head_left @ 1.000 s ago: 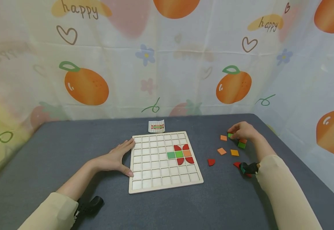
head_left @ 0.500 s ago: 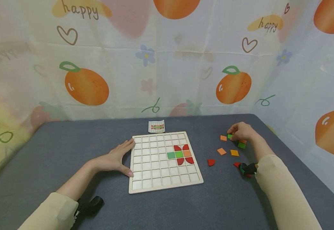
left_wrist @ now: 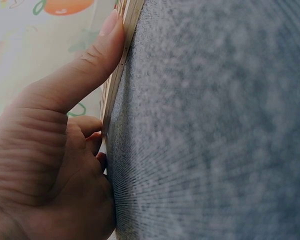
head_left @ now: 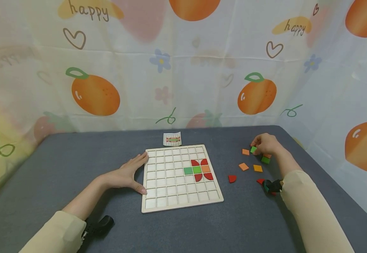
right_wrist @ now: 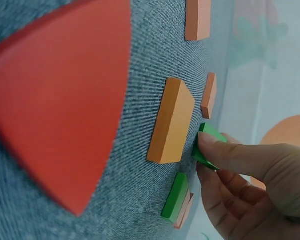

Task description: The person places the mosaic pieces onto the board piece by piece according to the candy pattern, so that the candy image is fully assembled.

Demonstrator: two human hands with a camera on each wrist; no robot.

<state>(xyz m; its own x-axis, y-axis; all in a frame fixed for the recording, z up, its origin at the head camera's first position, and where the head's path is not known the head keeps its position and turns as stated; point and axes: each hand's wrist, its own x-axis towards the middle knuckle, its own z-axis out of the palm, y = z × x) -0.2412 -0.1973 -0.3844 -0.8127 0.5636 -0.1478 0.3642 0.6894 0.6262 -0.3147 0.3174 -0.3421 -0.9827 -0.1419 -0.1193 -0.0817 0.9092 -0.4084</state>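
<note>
My left hand (head_left: 124, 174) rests along the left edge of a wooden grid board (head_left: 167, 207), thumb and fingers spread. The left wrist view has the thumb (left_wrist: 92, 65) against the board's side (left_wrist: 121, 70). On the board's right half sit two green square tiles, an orange square and several red quarter-round tiles (head_left: 208, 176). Far right, my right hand (head_left: 267, 143) pinches a green square tile (right_wrist: 206, 150) between thumb and fingertips, tilted by the table surface. Another green tile (right_wrist: 176, 197) lies near that hand, beside an orange one partly hidden.
Loose orange tiles (head_left: 243, 166), a yellow-orange tile (head_left: 257, 168) and a red quarter-round tile (head_left: 232, 179) lie between board and right hand. More red pieces (head_left: 260, 181) are partly covered by the right wrist camera. A small pattern card (head_left: 172, 139) lies behind the board.
The green tile in my right fingers has shifted and tilted slightly, showing more of its face. My left hand and the board have stayed put.
</note>
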